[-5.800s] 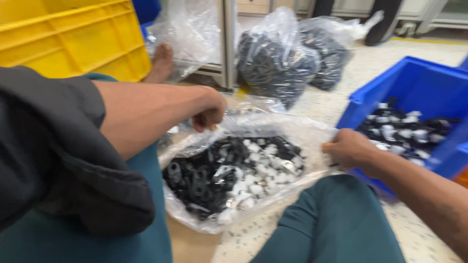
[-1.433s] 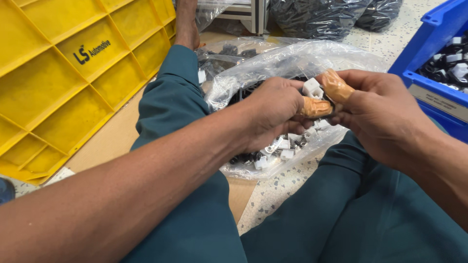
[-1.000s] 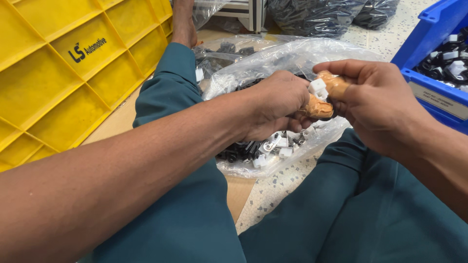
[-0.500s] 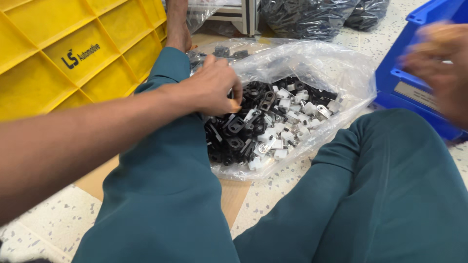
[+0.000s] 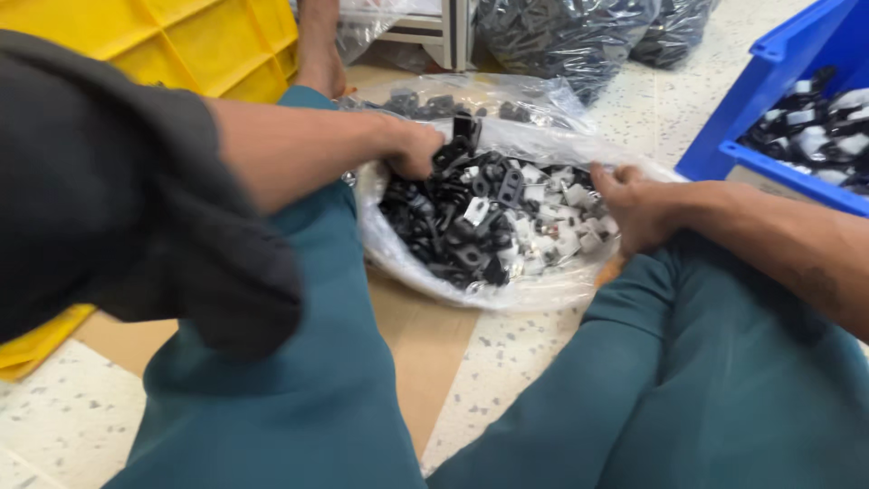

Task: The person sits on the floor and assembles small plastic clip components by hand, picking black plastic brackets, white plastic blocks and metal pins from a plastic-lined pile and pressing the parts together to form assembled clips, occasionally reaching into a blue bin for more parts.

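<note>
Left hand (image 5: 418, 149) dug, fingers curled, into the clear plastic bag of small black and white plastic clips (image 5: 489, 217) between the legs. Right hand (image 5: 634, 206) pinched its three o'clock rim. Light, stiff pieces, likely slippery; best pinched singly.

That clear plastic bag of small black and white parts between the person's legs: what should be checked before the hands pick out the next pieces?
1. Clear plastic bag open and lying on the floor: ok.
2. Left hand in the small black plastic parts: ok, though what its fingers grip: cannot tell.
3. Right hand at the small white plastic parts by the bag's right rim: ok; whether it holds one: cannot tell.
4. Blue plastic bin close by the right arm, parts already in it: ok.
5. Yellow plastic crate beside the left arm: ok; its contents: cannot tell.
</note>
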